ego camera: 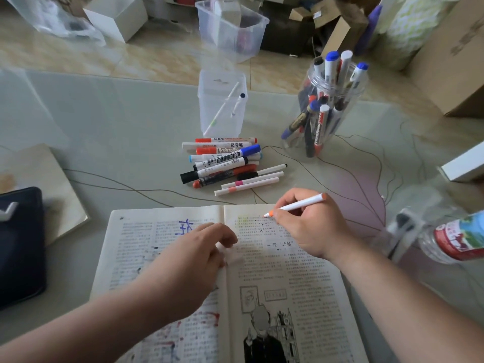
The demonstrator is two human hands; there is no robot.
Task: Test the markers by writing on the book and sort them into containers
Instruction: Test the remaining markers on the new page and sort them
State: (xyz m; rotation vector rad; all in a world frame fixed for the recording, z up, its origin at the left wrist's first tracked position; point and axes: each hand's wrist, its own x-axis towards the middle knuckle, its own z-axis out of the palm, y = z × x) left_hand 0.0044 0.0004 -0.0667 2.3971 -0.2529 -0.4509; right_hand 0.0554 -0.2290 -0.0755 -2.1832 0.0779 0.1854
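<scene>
An open book (293, 279) lies on the table in front of me, its pages marked with blue, red and black ink. My right hand (311, 226) grips a thin white marker with an orange tip (301, 205), the tip touching the top of the right page. My left hand (193, 260) rests on the book near its spine, fingers loosely curled; something pale and blurred sits under its fingertips. A pile of loose markers (225, 163) lies beyond the book. A square clear container (222, 106) holds two thin pens. A round clear jar (324, 108) is full of markers.
A water bottle with a red label (455, 239) lies at the right edge. A dark pouch (21, 244) and a board (52, 184) sit at the left. A white box (463, 166) is at the right. Clear bins and cardboard boxes stand on the floor beyond the table.
</scene>
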